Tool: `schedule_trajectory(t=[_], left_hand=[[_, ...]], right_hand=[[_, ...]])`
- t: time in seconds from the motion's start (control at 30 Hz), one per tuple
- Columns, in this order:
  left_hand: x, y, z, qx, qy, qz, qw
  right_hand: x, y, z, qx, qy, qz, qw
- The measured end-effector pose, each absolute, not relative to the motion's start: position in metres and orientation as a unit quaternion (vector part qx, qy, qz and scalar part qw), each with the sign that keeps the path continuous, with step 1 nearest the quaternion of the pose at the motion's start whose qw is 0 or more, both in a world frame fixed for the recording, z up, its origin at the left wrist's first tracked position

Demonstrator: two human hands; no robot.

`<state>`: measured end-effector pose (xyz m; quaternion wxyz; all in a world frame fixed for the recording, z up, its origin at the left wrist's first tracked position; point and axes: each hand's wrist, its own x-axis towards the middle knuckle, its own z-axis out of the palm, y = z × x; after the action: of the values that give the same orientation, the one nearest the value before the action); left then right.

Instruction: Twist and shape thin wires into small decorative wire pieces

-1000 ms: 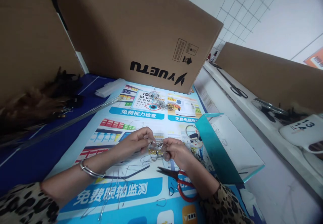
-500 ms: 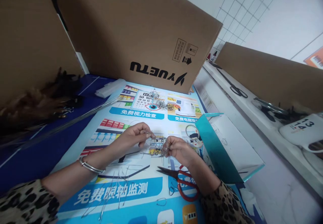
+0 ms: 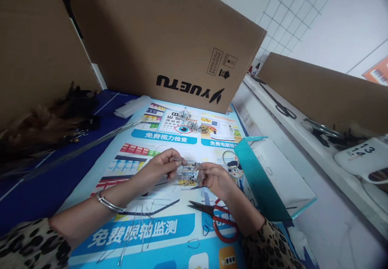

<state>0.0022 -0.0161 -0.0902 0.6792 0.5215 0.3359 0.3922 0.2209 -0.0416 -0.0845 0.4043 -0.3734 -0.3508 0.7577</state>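
Fingers (image 3: pixel 170 161) of my L hand (image 3: pixel 157 171) & R hand (image 3: pixel 217 178) pinch both ends of the wire ornament (image 3: pixel 189 174); long axis L-R, mid worktop (image 3: pixel 54 184); thin shiny metal loops, spiky.

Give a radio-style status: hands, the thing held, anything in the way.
Left hand, right hand: both pinching the wire piece over the poster. Red scissors beside right wrist. Loose wires by left forearm.

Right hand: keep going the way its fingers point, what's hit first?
The right hand pinches the wire piece and points across it, so the left hand, holding the far end, probably comes first; depth is unclear.
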Motion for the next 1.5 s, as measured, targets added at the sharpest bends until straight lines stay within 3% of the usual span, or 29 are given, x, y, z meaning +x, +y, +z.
schedule_trajectory(t=[0.63, 1.23, 1.5], left_hand=[[-0.006, -0.021, -0.087, 0.52, 0.242, 0.239, 0.784], [-0.003, -0.008, -0.09, 0.425, 0.263, 0.362, 0.787], [0.001, -0.009, -0.092, 0.419, 0.297, 0.383, 0.768]], right_hand=[[0.219, -0.049, -0.096, -0.341, -0.298, 0.793, 0.407], [0.216, -0.053, -0.079, -0.309, -0.34, 0.802, 0.381], [0.215, -0.052, -0.071, -0.393, -0.377, 0.746, 0.383]])
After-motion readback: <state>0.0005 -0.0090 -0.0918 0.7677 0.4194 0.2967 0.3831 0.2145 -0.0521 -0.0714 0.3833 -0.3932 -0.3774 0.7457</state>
